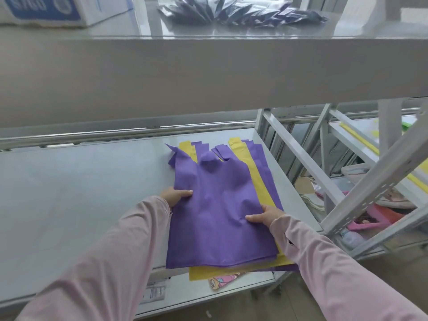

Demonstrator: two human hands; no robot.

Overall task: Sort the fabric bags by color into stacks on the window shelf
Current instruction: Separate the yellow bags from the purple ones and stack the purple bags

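A mixed stack of purple fabric bags (pixel 215 205) and yellow fabric bags (pixel 261 188) lies on the grey shelf (pixel 81 193), toward its right end. Purple bags are on top, and yellow ones show at the right side, at the handles and at the near edge. My left hand (pixel 177 196) grips the left edge of the top purple bags, thumb on top. At the right edge my right hand (pixel 266 216) holds the same purple bags, thumb pressed on the fabric. Both arms wear pink sleeves.
A printed cartoon bag (pixel 223 281) pokes out under the stack at the shelf's front. An upper shelf (pixel 208 66) overhangs, carrying dark packaged items (pixel 243 12) and a cardboard box (pixel 58 10). Metal rack bars (pixel 375 181) and clutter stand at the right.
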